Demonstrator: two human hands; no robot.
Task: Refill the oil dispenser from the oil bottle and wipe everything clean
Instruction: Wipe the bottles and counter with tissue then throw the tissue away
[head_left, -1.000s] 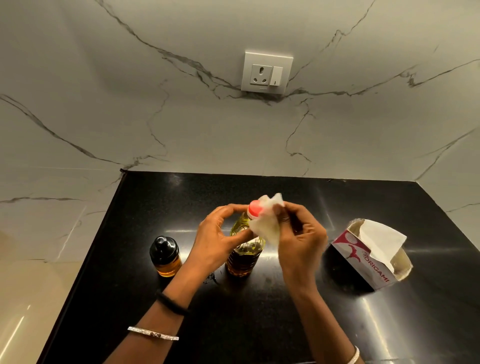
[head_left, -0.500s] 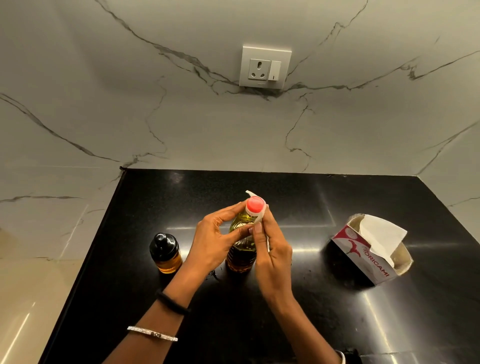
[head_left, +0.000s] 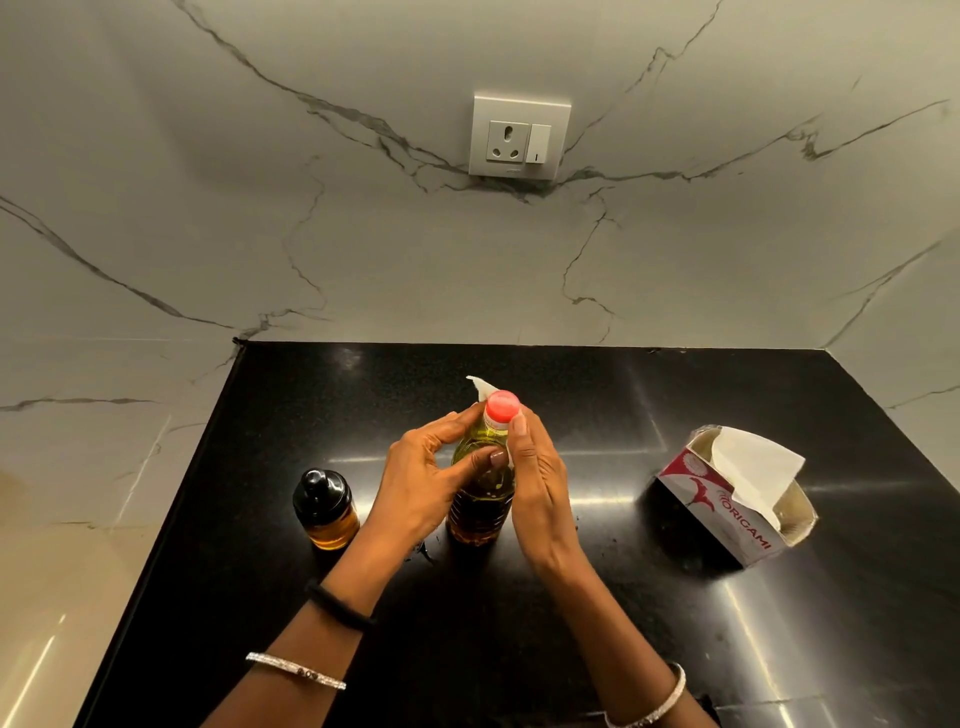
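The oil bottle (head_left: 483, 499) stands upright at the centre of the black surface (head_left: 623, 634). Its red cap (head_left: 502, 405) is fitted on the neck. The lower body shows dark amber oil; the shoulder shows lighter yellow-green.

Left hand (head_left: 423, 480): fingers curled round the shoulder of the oil bottle. The thumb lies across the front of the body and the index finger reaches to the neck, just below the red cap. This hand grips the bottle.

Right hand (head_left: 540, 488): positioned against the right side of the oil bottle, palm facing left. The thumb touches the neck directly under the red cap. The fingers pass behind the neck and are mostly hidden. This hand holds a white tissue (head_left: 480, 387) against the neck; one corner of the tissue projects behind the cap on the left, and a small strip shows beside the left thumb.

The oil dispenser (head_left: 324, 512) stands upright on the surface, left of the oil bottle and just beside the left wrist. It has a black top and contains amber oil. Neither hand touches it.

A tissue box (head_left: 727, 512), opened at the top with a sheet standing out, sits well apart to the right. A wall socket (head_left: 519, 136) is mounted on the marble wall (head_left: 260, 208) behind the surface.
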